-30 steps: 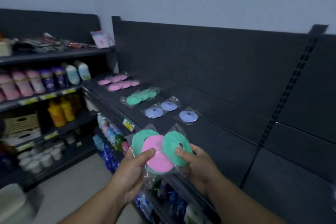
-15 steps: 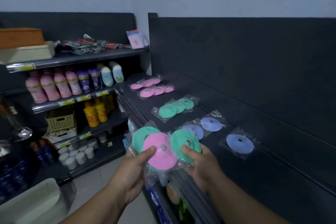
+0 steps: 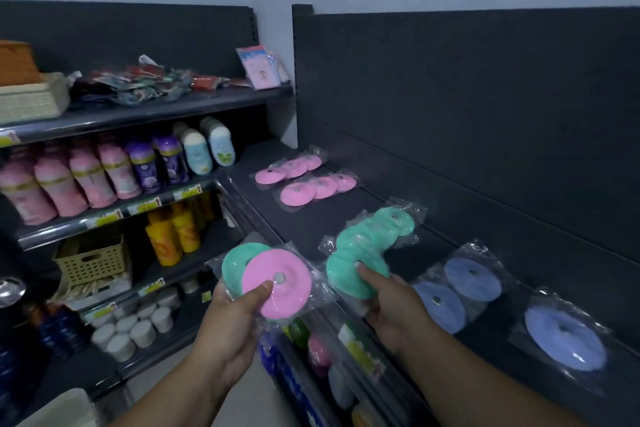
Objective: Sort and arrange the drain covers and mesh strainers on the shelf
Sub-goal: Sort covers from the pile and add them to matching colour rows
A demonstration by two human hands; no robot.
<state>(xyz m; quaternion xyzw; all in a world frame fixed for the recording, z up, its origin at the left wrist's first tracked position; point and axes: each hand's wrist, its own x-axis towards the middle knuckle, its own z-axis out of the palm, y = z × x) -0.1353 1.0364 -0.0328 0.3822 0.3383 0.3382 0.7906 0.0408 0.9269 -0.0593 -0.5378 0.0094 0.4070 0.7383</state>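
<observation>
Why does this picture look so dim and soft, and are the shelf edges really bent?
Head view: dim, bluish light; the wide lens skews the dark metal shelf; the green round drain cover in the right hand is motion-smeared; the pink round drain cover in the left hand is sharper; glare glints on the purple round drain cover wrap.

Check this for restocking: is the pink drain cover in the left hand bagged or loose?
Bagged. Crinkled clear plastic shows around the pink drain cover gripped by the left hand.

L hand [image 3: 230,319] grips pink cover [image 3: 277,282] over a green one; R hand [image 3: 393,302] holds green cover [image 3: 353,270] above shelf [image 3: 311,229].
</observation>
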